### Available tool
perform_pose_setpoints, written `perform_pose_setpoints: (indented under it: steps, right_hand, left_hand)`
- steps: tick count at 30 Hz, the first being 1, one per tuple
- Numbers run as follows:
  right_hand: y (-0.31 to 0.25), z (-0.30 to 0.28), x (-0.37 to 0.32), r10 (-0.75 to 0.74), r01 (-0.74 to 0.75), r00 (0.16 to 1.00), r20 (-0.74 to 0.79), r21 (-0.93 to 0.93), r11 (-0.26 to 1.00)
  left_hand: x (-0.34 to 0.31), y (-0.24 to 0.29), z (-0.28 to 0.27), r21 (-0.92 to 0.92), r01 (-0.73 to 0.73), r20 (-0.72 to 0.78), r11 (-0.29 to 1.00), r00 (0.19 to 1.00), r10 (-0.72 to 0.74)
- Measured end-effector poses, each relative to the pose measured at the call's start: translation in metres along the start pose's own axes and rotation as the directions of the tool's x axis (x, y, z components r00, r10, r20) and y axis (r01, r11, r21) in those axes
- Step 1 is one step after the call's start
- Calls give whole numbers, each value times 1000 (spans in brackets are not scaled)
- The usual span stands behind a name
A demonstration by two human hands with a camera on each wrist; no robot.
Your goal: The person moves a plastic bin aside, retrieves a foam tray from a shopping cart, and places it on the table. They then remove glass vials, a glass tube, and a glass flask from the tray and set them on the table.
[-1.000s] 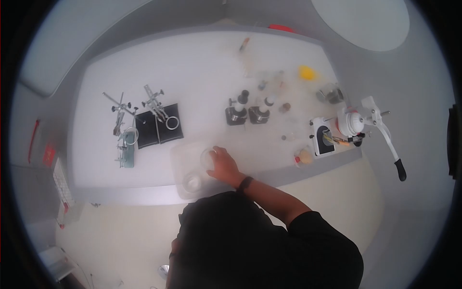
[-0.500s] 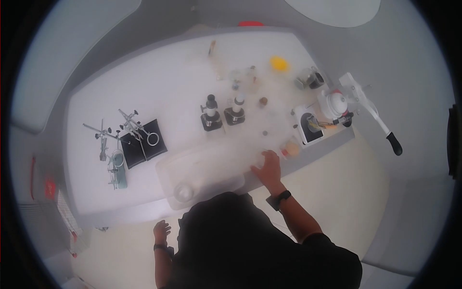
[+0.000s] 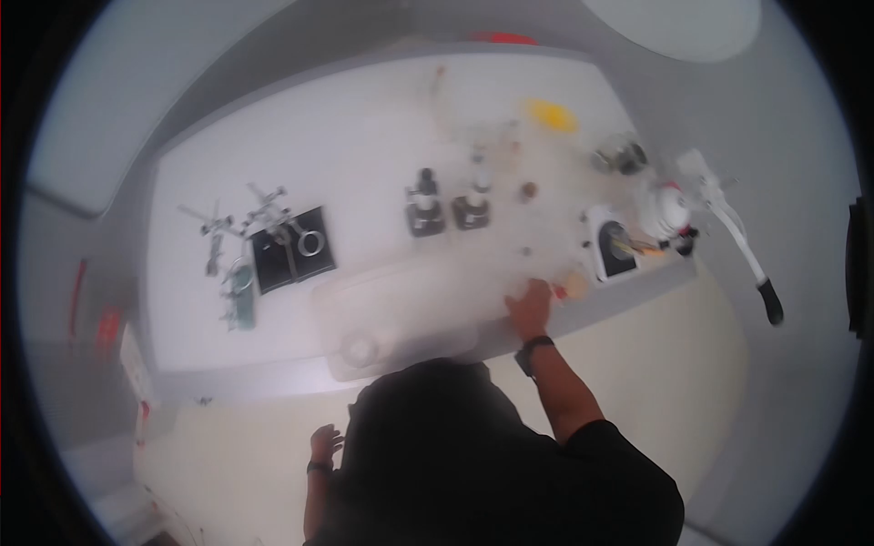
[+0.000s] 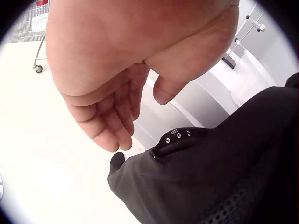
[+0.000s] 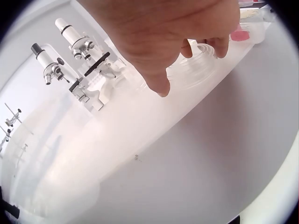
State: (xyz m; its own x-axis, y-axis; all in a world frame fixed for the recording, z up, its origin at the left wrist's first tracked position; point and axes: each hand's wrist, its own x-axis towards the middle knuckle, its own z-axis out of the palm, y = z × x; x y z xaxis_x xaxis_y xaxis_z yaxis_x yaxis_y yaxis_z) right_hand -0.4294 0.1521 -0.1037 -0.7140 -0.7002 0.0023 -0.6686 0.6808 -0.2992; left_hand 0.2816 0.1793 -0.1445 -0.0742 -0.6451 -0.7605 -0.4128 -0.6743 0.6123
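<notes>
Beside a clear round container (image 5: 194, 70) on the table, my right hand (image 3: 530, 309) has its thumb spread away from the container's side. In the right wrist view, the same hand (image 5: 173, 32) reaches over the rim, with some fingertips at the far side; whether they touch it is unclear. A translucent tray (image 3: 401, 309) lies at the front edge with another clear round container (image 3: 360, 349) at its left end. My left hand (image 3: 325, 443) hangs below the table edge, and in the left wrist view this hand (image 4: 135, 51) is empty, its fingers loosely bent.
Two microscopes (image 3: 425, 217) stand behind the tray. Metal stands (image 3: 241, 282) and a black mat (image 3: 319, 259) are at the left. To the right are a white lever press (image 3: 669, 214), a yellow object (image 3: 553, 116) and a small container with red (image 3: 559, 292).
My right hand has moved right from the tray with the clear container, and its thumb has spread from it. My left hand has come into fuller view beside my body. The head view has shifted.
</notes>
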Motion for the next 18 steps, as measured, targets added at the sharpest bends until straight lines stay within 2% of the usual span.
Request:
perform_pose_setpoints:
  steps: [1,2,3,5,8,11,12,13,14,15,16,17,18]
  right_hand:
    - [7,13,0,-44,43,999,-15,-64,997]
    - [10,16,-2,-42,41,999,-8,-16,999]
    - [9,16,-2,-41,41,999,1,31,999]
    - [1,-2,1,-2,-3,997,71,72,997]
    - [-11,-19,1,60,-63,992,115,22,998]
    - [-18,-39,0,40,-46,990,132,41,998]
    - [-15,-39,-1,-36,36,996,83,11,999]
    - [-23,-46,0,-55,55,995,87,7,998]
    - [-28,-56,-3,-139,134,989,50,90,987]
    - [-40,-69,-6,-218,214,976,8,169,962]
    - [-58,-81,-10,-236,231,972,14,164,959]
    - [-88,-94,-15,-270,232,960,78,321,918]
    - [-118,-104,-22,-308,212,942,137,469,857]
  left_hand:
    - [-9,-9,-5,5,2,-5,1000,1000,-2]
    - [-20,-10,-8,-184,138,-26,973,989,-145]
    - [-23,-6,-1,-379,249,-18,891,961,-276]
    - [-39,16,17,-299,311,-100,902,930,-354]
    - [-34,8,28,-314,285,-93,906,940,-328]
    - [-33,10,35,-298,255,-100,920,950,-296]
    - [-27,4,35,-278,231,-95,932,959,-266]
    - [-24,-2,33,-259,205,-90,944,968,-235]
    - [-22,-8,31,-198,141,-82,970,984,-160]
    - [-26,2,32,-272,192,-109,943,967,-229]
    - [-21,-13,31,-171,88,-105,981,989,-107]
    - [-8,-35,26,-67,-23,-88,998,996,17]
    - [5,-54,24,11,-71,-75,997,995,72]
